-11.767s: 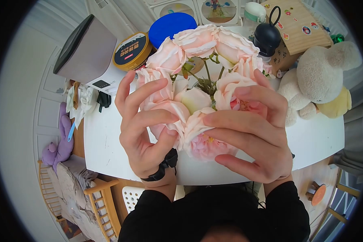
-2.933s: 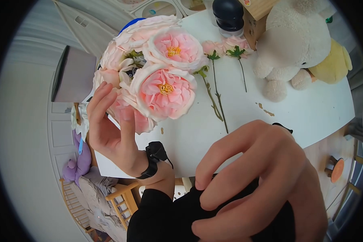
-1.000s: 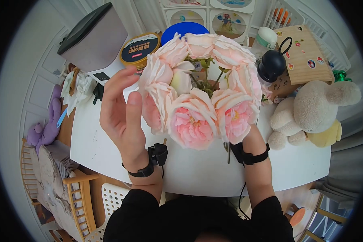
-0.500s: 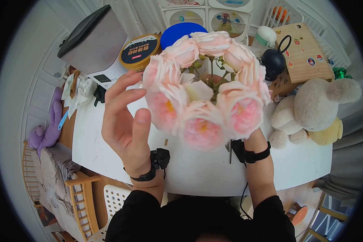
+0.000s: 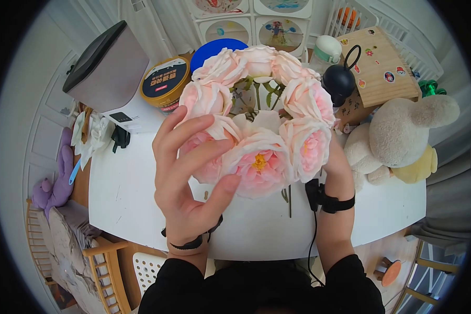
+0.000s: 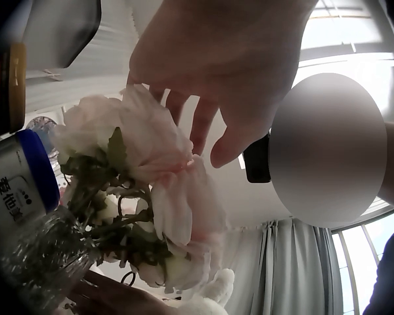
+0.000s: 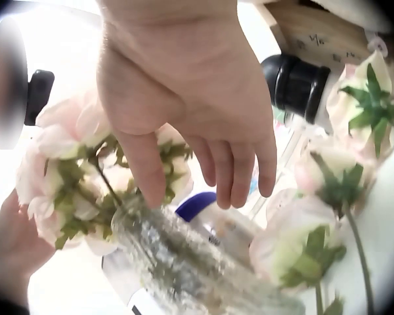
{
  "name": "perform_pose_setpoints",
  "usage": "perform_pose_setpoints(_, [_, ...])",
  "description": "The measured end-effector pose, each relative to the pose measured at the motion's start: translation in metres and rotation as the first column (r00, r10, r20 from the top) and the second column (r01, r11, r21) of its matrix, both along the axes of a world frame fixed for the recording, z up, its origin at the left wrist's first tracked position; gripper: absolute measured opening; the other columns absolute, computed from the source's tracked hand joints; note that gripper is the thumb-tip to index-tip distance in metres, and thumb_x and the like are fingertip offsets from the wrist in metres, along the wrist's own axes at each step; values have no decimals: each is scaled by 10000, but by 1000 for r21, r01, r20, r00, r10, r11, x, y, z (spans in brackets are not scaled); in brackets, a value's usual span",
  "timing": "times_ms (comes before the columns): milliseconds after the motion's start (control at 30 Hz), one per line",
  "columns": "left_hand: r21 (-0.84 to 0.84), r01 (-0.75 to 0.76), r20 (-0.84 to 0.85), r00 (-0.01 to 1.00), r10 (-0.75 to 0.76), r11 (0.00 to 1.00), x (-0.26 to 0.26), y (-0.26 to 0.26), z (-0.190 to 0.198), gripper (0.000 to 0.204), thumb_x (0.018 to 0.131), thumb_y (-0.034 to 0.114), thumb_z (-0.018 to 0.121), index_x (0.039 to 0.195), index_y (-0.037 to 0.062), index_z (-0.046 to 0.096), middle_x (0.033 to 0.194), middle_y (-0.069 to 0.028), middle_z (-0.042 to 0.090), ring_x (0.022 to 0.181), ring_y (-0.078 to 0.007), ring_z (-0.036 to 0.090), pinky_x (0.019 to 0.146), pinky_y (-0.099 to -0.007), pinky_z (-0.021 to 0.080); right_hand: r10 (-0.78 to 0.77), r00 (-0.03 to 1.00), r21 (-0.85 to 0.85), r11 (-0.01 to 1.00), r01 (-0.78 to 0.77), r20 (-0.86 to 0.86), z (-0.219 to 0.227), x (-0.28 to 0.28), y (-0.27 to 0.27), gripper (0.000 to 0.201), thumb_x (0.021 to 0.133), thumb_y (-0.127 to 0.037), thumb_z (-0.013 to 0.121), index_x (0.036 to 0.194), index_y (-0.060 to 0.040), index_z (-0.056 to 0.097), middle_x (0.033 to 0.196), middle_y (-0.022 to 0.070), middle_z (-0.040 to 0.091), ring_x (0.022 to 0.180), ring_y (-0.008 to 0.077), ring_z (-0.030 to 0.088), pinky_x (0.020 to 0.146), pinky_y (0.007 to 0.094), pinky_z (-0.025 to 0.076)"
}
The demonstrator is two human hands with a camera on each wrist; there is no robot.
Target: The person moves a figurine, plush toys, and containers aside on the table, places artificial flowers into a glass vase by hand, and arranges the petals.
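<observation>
Pale pink roses [image 5: 259, 159] form a ring of blooms above a textured clear glass vase [image 7: 184, 266]. My left hand [image 5: 186, 175] is at the front left of the bouquet, fingers spread over one bloom and thumb beside the front rose. Mostly hidden behind the flowers in the head view, my right hand [image 7: 184, 98] reaches down at the vase's right side. Its thumb is at the vase neck, and its other fingers extend nearly straight. Loose rose stems [image 5: 290, 201] lie on the table, with their blooms [image 7: 341, 180] showing in the right wrist view.
On the white table [image 5: 125, 183], a gold-rimmed tub [image 5: 165, 81] and blue-lidded can [image 5: 217, 51] stand behind the bouquet. A grey-and-white appliance [image 5: 107, 70] is at left. A dark bottle [image 5: 339, 81], wooden-topped box [image 5: 377, 68] and plush rabbit [image 5: 403, 136] stand at right.
The right hand, near the camera earlier, is now behind the bouquet. The bouquet has turned, bringing a different rose to the front. The left hand has moved right, onto the blooms.
</observation>
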State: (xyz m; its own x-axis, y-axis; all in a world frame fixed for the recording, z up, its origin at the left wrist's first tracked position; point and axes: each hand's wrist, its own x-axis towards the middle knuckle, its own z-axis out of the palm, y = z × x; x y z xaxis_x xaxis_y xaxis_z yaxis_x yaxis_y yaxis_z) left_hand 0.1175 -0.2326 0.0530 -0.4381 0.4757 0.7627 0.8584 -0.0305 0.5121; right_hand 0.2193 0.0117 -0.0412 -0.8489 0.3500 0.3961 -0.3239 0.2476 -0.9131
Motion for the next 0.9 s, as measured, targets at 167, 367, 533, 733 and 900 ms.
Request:
perform_pose_setpoints(167, [-127, -45, -33, 999, 41, 991, 8, 7, 2, 398, 684, 148, 766, 1079, 113, 736, 1289, -105, 595, 1336, -399, 374, 1106, -481, 299, -146, 988, -165, 977, 137, -43, 39, 25, 13, 335, 822, 87, 647, 1151, 33, 611, 1144, 104, 656, 1054, 188, 617, 940, 316, 461])
perform_pose_setpoints(367, [-115, -35, -21, 999, 33, 993, 6, 9, -4, 297, 708, 98, 729, 1002, 120, 767, 1291, -108, 595, 1342, -395, 361, 1111, -473, 293, -243, 847, 145, 927, 347, -472, 66, 44, 0, 160, 711, 32, 727, 867, 11, 696, 999, 129, 696, 953, 264, 614, 879, 366, 471])
perform_pose_setpoints(533, [-136, -22, -25, 1000, 19, 990, 7, 9, -4, 254, 729, 67, 703, 968, 111, 775, 1290, -111, 595, 1344, -395, 352, 1110, -474, 292, -116, 894, 455, 829, 327, -433, 90, 44, -23, 209, 642, -47, 759, 848, -19, 732, 1021, 106, 707, 1061, 332, 575, 945, 425, 442])
perform_pose_setpoints(733, [-139, -22, -12, 1000, 21, 990, 8, 8, -3, 245, 734, 70, 707, 966, 109, 774, 1289, -109, 594, 1340, -396, 354, 1108, -476, 293, -234, 888, 408, 821, 398, -396, 89, 33, -34, 211, 676, -33, 745, 886, -52, 751, 1009, 72, 720, 1119, 314, 557, 979, 420, 420])
perform_pose_setpoints(900, [-142, -20, -4, 1000, 20, 990, 10, 8, -1, 255, 729, 58, 706, 968, 112, 774, 1294, -108, 591, 1344, -396, 348, 1109, -476, 294, -299, 824, 314, 819, 480, -481, 71, 20, -35, 209, 692, 29, 734, 888, -46, 739, 997, 71, 720, 1055, 273, 578, 948, 395, 436])
